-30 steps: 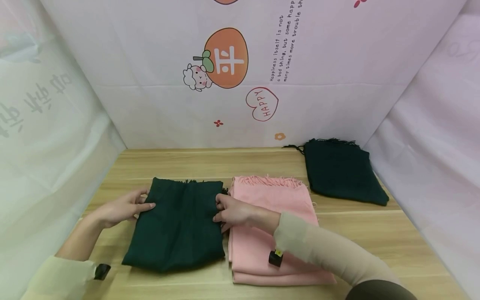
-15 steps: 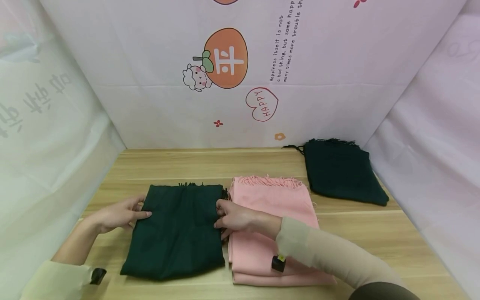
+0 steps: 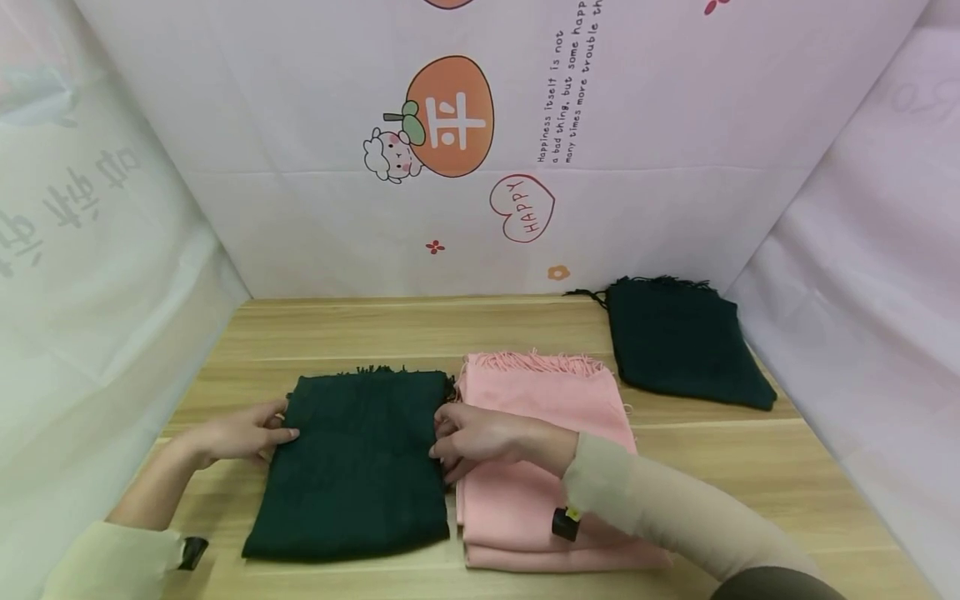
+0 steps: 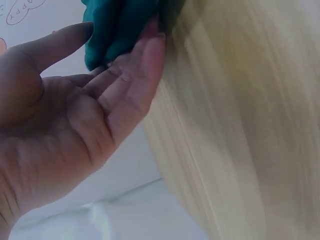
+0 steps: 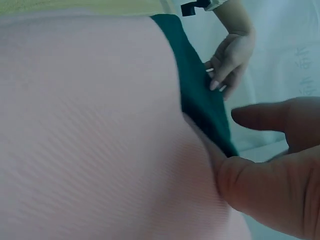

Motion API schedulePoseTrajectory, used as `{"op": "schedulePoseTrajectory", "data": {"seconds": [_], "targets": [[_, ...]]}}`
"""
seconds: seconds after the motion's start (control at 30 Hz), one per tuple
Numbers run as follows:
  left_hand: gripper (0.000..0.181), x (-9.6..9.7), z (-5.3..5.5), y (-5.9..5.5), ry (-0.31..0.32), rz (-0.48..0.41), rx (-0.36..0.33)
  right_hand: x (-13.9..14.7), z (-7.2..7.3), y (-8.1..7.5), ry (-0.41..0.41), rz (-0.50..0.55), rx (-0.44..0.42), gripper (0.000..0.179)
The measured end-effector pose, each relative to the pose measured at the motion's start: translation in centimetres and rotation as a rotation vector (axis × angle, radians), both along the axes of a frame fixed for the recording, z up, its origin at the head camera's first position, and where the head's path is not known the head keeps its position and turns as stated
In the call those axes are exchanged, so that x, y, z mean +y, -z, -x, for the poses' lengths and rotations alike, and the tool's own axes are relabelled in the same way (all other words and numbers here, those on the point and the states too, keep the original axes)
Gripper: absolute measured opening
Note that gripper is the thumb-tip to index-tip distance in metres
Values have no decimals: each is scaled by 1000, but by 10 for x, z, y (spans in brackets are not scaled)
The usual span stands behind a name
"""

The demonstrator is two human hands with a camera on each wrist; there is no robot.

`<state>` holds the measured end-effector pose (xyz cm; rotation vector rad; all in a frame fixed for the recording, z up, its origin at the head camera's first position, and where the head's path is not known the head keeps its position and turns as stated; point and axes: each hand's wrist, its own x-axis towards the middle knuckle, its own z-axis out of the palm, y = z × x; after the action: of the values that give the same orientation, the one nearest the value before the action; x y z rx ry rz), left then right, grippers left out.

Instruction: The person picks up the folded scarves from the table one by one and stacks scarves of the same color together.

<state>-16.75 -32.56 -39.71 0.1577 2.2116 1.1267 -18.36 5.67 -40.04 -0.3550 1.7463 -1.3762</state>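
A folded dark green scarf point(image 3: 360, 467) with a dark fringe along its far edge lies on the left half of the table. My left hand point(image 3: 236, 433) pinches its left edge, thumb on top and fingers beneath, as the left wrist view shows on the bunched green cloth point(image 4: 117, 32). My right hand point(image 3: 480, 437) holds the opposite edge with bent fingers, partly hidden by the hand itself. Under the right forearm lies a folded pink scarf point(image 3: 547, 400), fringe away from me; the lower fingers point(image 5: 250, 185) of the right hand are close along its edge in the right wrist view.
A second folded dark green scarf point(image 3: 682, 342) lies at the back right, with a loose strand pointing left. The wooden table point(image 3: 390, 329) is bordered by a printed white cloth point(image 3: 322, 217) at the back and white cloth on both sides.
Both hands have drawn the green scarf slightly toward me, and its front edge now lies lower and flatter. Its creases have smoothed out. The pink scarf and the back green scarf stay put.
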Motion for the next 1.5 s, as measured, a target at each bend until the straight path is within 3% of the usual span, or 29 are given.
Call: {"op": "schedulePoseTrajectory", "data": {"seconds": [0.13, 0.3, 0.43, 0.53, 0.67, 0.93, 1.23, 1.37, 1.5], "targets": [[76, -2, 2, 1, -5, 46, 30, 5, -3, -13, -73, -77, 58, 58], [64, 0, 8, 1, 30, 150, 160, 14, -7, -34, -194, -182, 189, 60], [63, 13, 10, -8, 65, 220, 279, 25, -9, -48, -301, -236, 319, 56], [62, 30, 11, -18, 75, 229, 350, 33, -9, -56, -338, -250, 408, 45], [57, 52, 16, -30, 118, 232, 450, 44, -6, -60, -333, -234, 530, 34], [54, 89, 26, -44, 227, 273, 586, 67, 1, -59, -261, -262, 791, 38], [61, 121, 47, -40, 235, 249, 754, 98, 19, -43, -139, -374, 1048, 40], [62, 138, 57, -36, 233, 246, 827, 112, 24, -37, -141, -431, 1140, 42], [63, 155, 64, -33, 247, 230, 843, 126, 30, -32, -175, -468, 1177, 45]]}}
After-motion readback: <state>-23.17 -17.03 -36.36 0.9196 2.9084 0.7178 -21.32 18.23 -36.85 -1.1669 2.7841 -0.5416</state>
